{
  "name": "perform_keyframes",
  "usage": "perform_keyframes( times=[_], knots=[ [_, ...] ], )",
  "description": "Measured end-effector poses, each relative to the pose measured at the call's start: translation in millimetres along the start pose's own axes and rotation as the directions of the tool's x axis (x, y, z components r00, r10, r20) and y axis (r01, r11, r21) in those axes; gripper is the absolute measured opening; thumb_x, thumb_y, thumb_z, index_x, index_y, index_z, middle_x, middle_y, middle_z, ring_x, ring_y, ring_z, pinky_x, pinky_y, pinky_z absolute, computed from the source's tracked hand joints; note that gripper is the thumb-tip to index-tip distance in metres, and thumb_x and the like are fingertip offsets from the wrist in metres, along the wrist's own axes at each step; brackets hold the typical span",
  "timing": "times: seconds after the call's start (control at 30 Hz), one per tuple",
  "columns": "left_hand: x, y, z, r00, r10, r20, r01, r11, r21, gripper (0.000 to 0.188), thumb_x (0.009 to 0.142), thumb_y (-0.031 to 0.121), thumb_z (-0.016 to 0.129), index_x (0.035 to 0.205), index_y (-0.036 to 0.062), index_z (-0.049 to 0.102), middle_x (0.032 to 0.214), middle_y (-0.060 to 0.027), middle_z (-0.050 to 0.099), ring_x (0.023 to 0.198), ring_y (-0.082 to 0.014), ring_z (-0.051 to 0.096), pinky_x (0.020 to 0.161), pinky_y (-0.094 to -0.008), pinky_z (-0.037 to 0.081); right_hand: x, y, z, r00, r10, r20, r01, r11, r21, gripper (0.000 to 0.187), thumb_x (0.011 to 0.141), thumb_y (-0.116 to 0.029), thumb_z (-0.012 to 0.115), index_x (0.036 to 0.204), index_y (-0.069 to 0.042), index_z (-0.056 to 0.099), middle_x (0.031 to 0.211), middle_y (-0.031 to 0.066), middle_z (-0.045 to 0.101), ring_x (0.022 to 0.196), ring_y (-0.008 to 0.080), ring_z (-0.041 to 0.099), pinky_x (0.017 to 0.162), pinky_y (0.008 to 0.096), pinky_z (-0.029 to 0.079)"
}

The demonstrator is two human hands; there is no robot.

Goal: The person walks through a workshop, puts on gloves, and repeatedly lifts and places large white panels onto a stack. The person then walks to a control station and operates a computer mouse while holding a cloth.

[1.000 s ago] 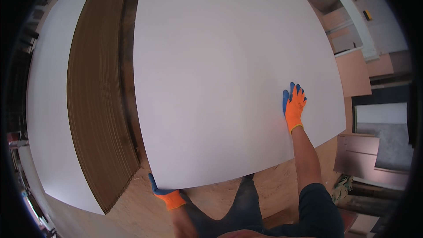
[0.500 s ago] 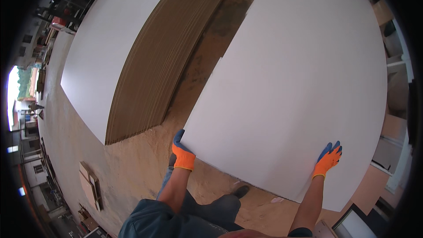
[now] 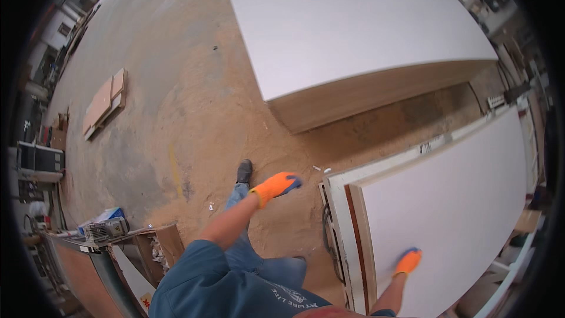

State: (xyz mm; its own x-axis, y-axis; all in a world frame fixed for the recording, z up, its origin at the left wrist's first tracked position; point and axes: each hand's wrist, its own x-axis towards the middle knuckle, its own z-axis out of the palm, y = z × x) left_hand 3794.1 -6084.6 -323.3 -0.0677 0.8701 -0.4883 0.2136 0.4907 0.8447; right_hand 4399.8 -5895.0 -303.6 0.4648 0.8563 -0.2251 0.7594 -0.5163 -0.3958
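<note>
My left hand (image 3: 275, 188), in an orange glove with a blue palm, hangs in the air over the sandy floor. It holds nothing; its fingers look loosely stretched out, though slightly blurred. My right hand (image 3: 408, 261), gloved alike, rests on the top face of a white panel (image 3: 447, 200), fingers apparently laid flat. The panel lies on a machine table with a pale frame (image 3: 388, 168), its brown edge facing me. Beyond a floor gap stands a tall stack of white-topped boards (image 3: 353, 29), touched by neither hand.
A small stack of board offcuts (image 3: 106, 103) lies on the floor at left. Near lower left are an electric motor (image 3: 106, 229) and a wooden bin (image 3: 168, 244) of scraps. A dark cable (image 3: 326, 229) runs beside the machine frame.
My view has swung to the left. My left hand has come off the white panel's corner and is now in the air. The right hand is still at the panel, which lies on the machine table.
</note>
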Motion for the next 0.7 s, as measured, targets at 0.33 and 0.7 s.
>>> perform_keyframes(
  times=[0.33, 0.7],
  knots=[
    [-349, 135, -486, 0.942, -0.002, -0.336, 0.272, 0.593, 0.758, 0.018, 0.076, 0.02, 0.059, 0.067, 0.0069, 0.069, 0.08, -0.0169, 0.072, 0.07, -0.034, 0.068, 0.066, -0.0414, 0.051, -379, -509, 160, 0.154, -0.781, 0.605, 0.935, 0.313, 0.166, 0.048, 0.084, -0.014, 0.068, 0.132, -0.01, 0.064, 0.12, 0.018, 0.069, 0.11, 0.0376, 0.066, 0.096, 0.045, 0.052],
    [-384, 330, -759, 0.875, 0.483, -0.017, -0.281, 0.538, 0.795, 0.029, 0.072, 0.026, 0.071, 0.094, 0.007, 0.068, 0.098, -0.0108, 0.068, 0.103, -0.0322, 0.06, 0.095, -0.0425, 0.045, -379, -727, 278, 0.321, -0.584, 0.746, 0.894, 0.446, -0.035, 0.038, 0.09, -0.015, 0.064, 0.128, -0.011, 0.067, 0.113, 0.0224, 0.07, 0.105, 0.0408, 0.067, 0.094, 0.0465, 0.052]
  ],
)
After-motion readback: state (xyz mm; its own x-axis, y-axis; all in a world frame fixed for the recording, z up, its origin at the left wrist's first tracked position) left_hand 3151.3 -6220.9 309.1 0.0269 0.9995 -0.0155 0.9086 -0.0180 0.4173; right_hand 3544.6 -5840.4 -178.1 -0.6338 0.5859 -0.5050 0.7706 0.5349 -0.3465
